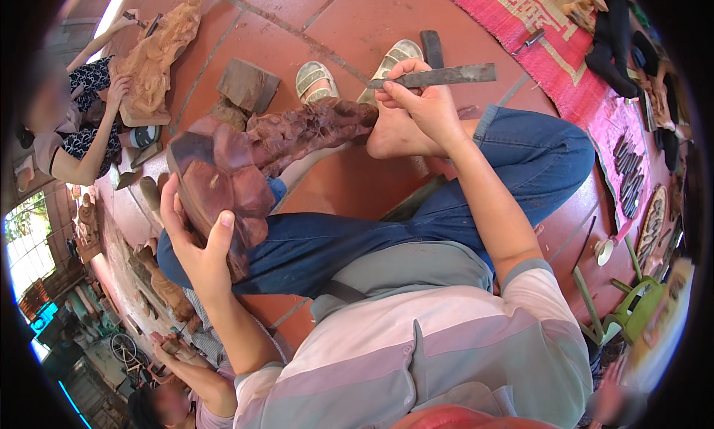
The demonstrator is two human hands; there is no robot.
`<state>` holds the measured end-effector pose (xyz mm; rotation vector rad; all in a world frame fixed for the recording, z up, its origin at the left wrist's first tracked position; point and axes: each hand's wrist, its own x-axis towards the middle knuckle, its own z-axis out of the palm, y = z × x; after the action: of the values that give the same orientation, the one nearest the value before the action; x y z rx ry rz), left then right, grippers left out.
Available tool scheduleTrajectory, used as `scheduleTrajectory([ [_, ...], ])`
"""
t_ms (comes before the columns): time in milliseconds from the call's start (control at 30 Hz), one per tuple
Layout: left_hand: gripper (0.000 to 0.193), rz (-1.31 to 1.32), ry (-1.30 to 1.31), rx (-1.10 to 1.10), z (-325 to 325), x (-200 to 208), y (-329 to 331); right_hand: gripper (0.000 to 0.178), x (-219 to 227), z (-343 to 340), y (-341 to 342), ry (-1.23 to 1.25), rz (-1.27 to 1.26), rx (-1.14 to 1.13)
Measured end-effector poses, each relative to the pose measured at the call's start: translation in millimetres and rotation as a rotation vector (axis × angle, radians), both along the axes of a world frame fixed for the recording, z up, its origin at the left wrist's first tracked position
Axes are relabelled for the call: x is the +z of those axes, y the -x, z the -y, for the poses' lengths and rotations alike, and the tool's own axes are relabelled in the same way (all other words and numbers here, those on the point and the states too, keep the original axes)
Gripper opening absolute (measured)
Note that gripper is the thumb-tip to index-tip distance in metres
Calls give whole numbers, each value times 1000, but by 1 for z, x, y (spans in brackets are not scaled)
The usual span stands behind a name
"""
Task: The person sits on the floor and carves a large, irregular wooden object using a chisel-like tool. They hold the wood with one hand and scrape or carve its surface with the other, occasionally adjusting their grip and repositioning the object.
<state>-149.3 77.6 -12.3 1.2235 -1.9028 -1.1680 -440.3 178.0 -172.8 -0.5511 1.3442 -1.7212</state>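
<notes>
A reddish-brown wood carving (234,172) lies tilted across my left thigh. Its broad lobed base is toward me, and a knobbly, finely carved part stretches away to the right. My left hand (201,254) grips the edge of the base, thumb on top and fingers along the far-left side. Above the bare foot, my right hand (425,105) pinches a flat dark-grey strip (461,74), like a file or chisel blade; its exact kind is unclear. That strip is held apart from the carving. Just beyond it, a dark flat bar (431,48) rests on the tiles.
A rough wooden block (249,85) sits beyond the carving. At left, a person handles another pale wood carving (160,65); another person works at lower left. To the right are a red mat (513,27), several dark tools (631,176) on pink cloth, and a green chair (641,306).
</notes>
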Motion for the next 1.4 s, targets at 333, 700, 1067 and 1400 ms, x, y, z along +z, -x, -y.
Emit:
scheduleTrajectory([
  [333, 85, 150, 111, -32, -13, 5, 11, 8, -21, 18, -12, -138, -103, 137],
  [700, 89, 64, 6, 24, -5, 4, 15, 8, -25, 40, -27, -90, -898, 214],
  [1067, 84, 83, 1, 21, 1, 1, 6, 5, -15, 36, 26, -93, -539, 314],
  [1400, 80, 102, 12, 2, 3, 2, 12, 10, -28, 60, 0, -85, -678, 387],
])
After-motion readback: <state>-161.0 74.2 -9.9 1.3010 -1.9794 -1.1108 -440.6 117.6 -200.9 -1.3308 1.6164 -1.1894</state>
